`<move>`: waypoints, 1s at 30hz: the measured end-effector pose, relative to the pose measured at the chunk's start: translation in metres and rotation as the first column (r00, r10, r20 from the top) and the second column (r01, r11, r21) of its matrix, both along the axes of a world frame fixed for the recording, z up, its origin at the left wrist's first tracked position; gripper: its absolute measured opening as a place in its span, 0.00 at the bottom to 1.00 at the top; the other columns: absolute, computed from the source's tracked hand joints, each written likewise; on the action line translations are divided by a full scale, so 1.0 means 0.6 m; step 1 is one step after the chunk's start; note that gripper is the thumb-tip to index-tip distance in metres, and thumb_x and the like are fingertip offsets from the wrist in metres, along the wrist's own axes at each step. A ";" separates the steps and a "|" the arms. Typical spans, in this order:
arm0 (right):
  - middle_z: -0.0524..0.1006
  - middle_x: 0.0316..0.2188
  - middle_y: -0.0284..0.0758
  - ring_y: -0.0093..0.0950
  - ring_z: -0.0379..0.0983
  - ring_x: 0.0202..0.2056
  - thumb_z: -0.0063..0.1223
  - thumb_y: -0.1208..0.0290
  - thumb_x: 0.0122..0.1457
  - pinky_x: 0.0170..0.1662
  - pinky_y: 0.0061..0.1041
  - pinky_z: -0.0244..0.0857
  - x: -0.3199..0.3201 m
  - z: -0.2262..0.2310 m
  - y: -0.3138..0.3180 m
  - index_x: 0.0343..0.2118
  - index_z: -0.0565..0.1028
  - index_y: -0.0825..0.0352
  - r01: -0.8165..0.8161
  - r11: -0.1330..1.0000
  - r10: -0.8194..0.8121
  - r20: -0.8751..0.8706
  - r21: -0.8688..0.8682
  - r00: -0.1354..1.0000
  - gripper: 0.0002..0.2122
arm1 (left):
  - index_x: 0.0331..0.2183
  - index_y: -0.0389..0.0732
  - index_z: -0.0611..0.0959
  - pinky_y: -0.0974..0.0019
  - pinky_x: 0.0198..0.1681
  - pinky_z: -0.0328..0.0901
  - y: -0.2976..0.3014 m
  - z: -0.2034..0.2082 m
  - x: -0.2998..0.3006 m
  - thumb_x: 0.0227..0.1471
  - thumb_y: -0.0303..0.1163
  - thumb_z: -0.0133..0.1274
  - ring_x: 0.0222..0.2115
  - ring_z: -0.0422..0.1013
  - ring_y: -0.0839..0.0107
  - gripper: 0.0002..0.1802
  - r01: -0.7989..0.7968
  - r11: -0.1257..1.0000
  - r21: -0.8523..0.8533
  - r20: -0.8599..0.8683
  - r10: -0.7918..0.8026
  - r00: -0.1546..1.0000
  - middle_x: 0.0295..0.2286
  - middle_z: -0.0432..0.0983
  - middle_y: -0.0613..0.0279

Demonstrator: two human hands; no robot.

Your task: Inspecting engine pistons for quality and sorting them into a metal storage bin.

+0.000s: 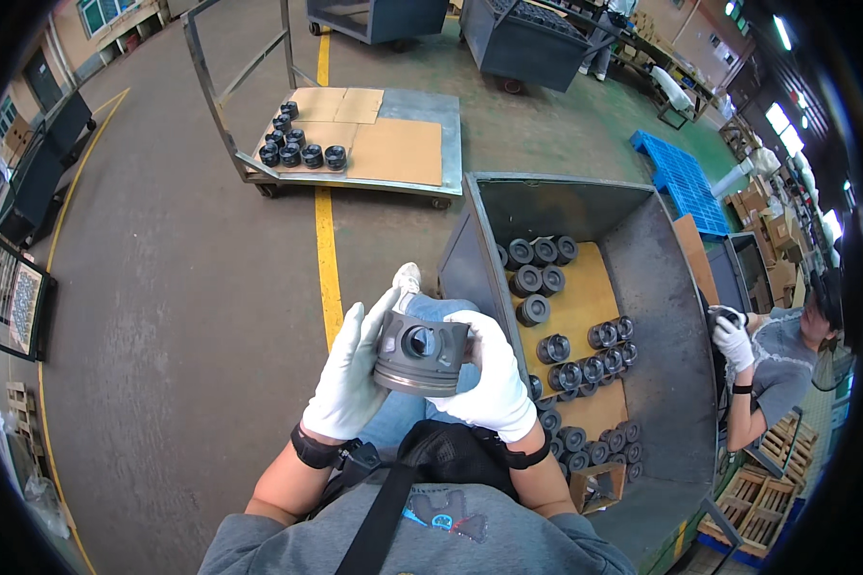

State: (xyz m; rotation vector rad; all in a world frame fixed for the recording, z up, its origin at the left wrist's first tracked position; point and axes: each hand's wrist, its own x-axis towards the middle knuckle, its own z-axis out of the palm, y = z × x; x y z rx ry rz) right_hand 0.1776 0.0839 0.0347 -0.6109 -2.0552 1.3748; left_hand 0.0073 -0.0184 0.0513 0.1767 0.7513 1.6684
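Observation:
A grey metal piston (421,353) is held in front of my body, crown down, with its round pin hole facing me. My right hand (497,379), in a white glove, wraps its right side, with fingers at the upper edge and below. My left hand (350,374), also gloved in white, presses against its left side with fingers stretched upward. The piston sits between both hands. To the right stands a grey metal bin (676,316) lined with cardboard, containing many pistons (534,310), some dark and some shiny, grouped in rows.
Ahead, a flat cart (454,144) carries several pistons (313,155) on cardboard. A co-worker (786,355) at the bin's right side holds a dark part in a gloved hand. A small cardboard box (597,487) sits in the bin's near corner. Beyond lies a blue pallet (681,182).

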 end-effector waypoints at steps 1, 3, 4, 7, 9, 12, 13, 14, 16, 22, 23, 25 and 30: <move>0.73 0.48 0.44 0.39 0.73 0.49 0.72 0.76 0.34 0.53 0.35 0.69 0.001 0.001 -0.004 0.55 0.67 0.68 0.001 1.000 0.001 -0.056 0.027 0.998 0.39 | 0.63 0.41 0.66 0.59 0.59 0.61 -0.002 -0.003 0.005 0.63 0.63 0.41 0.52 0.68 0.66 0.41 -0.002 1.000 0.005 -0.007 0.002 1.000 0.50 0.72 0.59; 0.72 0.49 0.44 0.40 0.73 0.48 0.72 0.76 0.33 0.52 0.35 0.69 0.004 0.007 -0.014 0.55 0.67 0.67 0.001 0.998 0.007 -0.121 0.064 0.993 0.39 | 0.60 0.41 0.70 0.57 0.58 0.64 -0.009 -0.009 0.021 0.63 0.60 0.44 0.53 0.70 0.65 0.37 -0.076 0.997 0.023 0.051 0.074 0.996 0.50 0.73 0.58; 0.71 0.50 0.44 0.41 0.73 0.48 0.72 0.78 0.33 0.52 0.35 0.69 0.005 0.012 -0.020 0.54 0.67 0.67 0.071 0.939 -0.013 -0.170 0.337 0.985 0.39 | 0.57 0.42 0.72 0.55 0.59 0.64 -0.016 -0.013 0.030 0.63 0.57 0.46 0.53 0.70 0.64 0.32 -0.051 0.998 0.031 0.105 0.047 0.993 0.52 0.73 0.57; 0.69 0.53 0.47 0.45 0.73 0.49 0.75 0.78 0.32 0.51 0.39 0.70 0.013 0.023 -0.034 0.53 0.71 0.60 0.137 0.706 0.075 -0.266 0.695 0.961 0.38 | 0.60 0.50 0.70 0.47 0.60 0.64 -0.057 0.004 0.053 0.63 0.63 0.40 0.56 0.69 0.59 0.35 0.209 0.949 0.235 0.348 -0.283 0.894 0.57 0.69 0.58; 0.68 0.54 0.48 0.45 0.73 0.50 0.80 0.68 0.32 0.51 0.40 0.71 0.025 0.063 -0.058 0.54 0.72 0.58 -0.039 0.727 0.204 -0.160 0.686 0.966 0.39 | 0.61 0.50 0.70 0.35 0.56 0.65 -0.076 -0.024 0.056 0.61 0.67 0.40 0.55 0.69 0.49 0.38 0.120 0.946 0.300 0.623 -0.289 0.727 0.57 0.69 0.57; 0.70 0.55 0.51 0.47 0.74 0.50 0.78 0.50 0.35 0.52 0.39 0.71 0.046 0.088 -0.082 0.62 0.65 0.66 -0.104 0.752 0.258 -0.145 0.652 0.955 0.50 | 0.61 0.49 0.69 0.42 0.53 0.70 -0.087 -0.027 0.056 0.59 0.70 0.39 0.51 0.73 0.52 0.42 0.207 0.843 0.496 0.474 -0.463 0.749 0.55 0.72 0.53; 0.70 0.55 0.52 0.48 0.74 0.50 0.78 0.49 0.36 0.53 0.38 0.70 0.057 0.090 -0.089 0.64 0.62 0.68 -0.117 0.766 0.260 -0.138 0.632 0.956 0.53 | 0.61 0.46 0.68 0.46 0.52 0.71 -0.084 -0.035 0.060 0.59 0.70 0.38 0.50 0.74 0.54 0.43 0.188 0.870 0.456 0.420 -0.397 0.816 0.55 0.72 0.52; 0.70 0.55 0.52 0.48 0.74 0.50 0.78 0.49 0.36 0.53 0.38 0.70 0.066 0.087 -0.094 0.64 0.62 0.68 -0.108 0.765 0.255 -0.145 0.635 0.956 0.53 | 0.61 0.45 0.68 0.45 0.52 0.71 -0.086 -0.039 0.064 0.59 0.70 0.39 0.50 0.74 0.54 0.44 0.177 0.876 0.449 0.446 -0.391 0.805 0.54 0.72 0.51; 0.69 0.56 0.54 0.47 0.74 0.51 0.77 0.48 0.37 0.54 0.37 0.68 0.078 0.081 -0.100 0.66 0.58 0.71 -0.121 0.825 0.235 -0.140 0.552 0.962 0.55 | 0.61 0.43 0.67 0.44 0.53 0.71 -0.087 -0.033 0.075 0.58 0.71 0.39 0.50 0.74 0.53 0.45 0.191 0.878 0.438 0.461 -0.402 0.791 0.54 0.72 0.50; 0.73 0.52 0.52 0.44 0.76 0.48 0.76 0.47 0.40 0.54 0.36 0.69 0.072 0.077 -0.110 0.65 0.58 0.75 -0.070 0.865 0.181 -0.179 0.497 0.967 0.54 | 0.58 0.39 0.70 0.48 0.38 0.78 -0.092 -0.033 0.088 0.58 0.70 0.41 0.41 0.78 0.45 0.46 0.274 0.882 0.384 0.421 -0.432 0.798 0.47 0.76 0.39; 0.75 0.50 0.51 0.44 0.77 0.47 0.76 0.46 0.40 0.53 0.36 0.69 0.070 0.076 -0.107 0.65 0.59 0.75 -0.070 0.861 0.159 -0.135 0.504 0.978 0.54 | 0.57 0.39 0.71 0.46 0.40 0.77 -0.091 -0.043 0.089 0.58 0.70 0.39 0.41 0.78 0.46 0.45 0.257 0.901 0.350 0.469 -0.406 0.784 0.47 0.76 0.40; 0.75 0.51 0.47 0.40 0.75 0.51 0.80 0.54 0.38 0.55 0.34 0.69 0.066 0.074 -0.097 0.68 0.56 0.67 -0.089 0.880 0.160 -0.116 0.466 0.980 0.56 | 0.56 0.40 0.72 0.44 0.43 0.75 -0.084 -0.060 0.080 0.59 0.69 0.39 0.42 0.77 0.47 0.43 0.257 0.910 0.325 0.587 -0.407 0.700 0.47 0.76 0.43; 0.75 0.49 0.50 0.42 0.77 0.47 0.77 0.46 0.38 0.51 0.34 0.71 0.033 0.064 -0.043 0.62 0.63 0.76 -0.110 0.911 0.154 -0.079 0.397 0.985 0.53 | 0.56 0.42 0.73 0.43 0.47 0.73 -0.054 -0.071 0.030 0.59 0.68 0.41 0.44 0.76 0.49 0.41 0.246 0.909 0.337 0.533 -0.399 0.746 0.47 0.76 0.46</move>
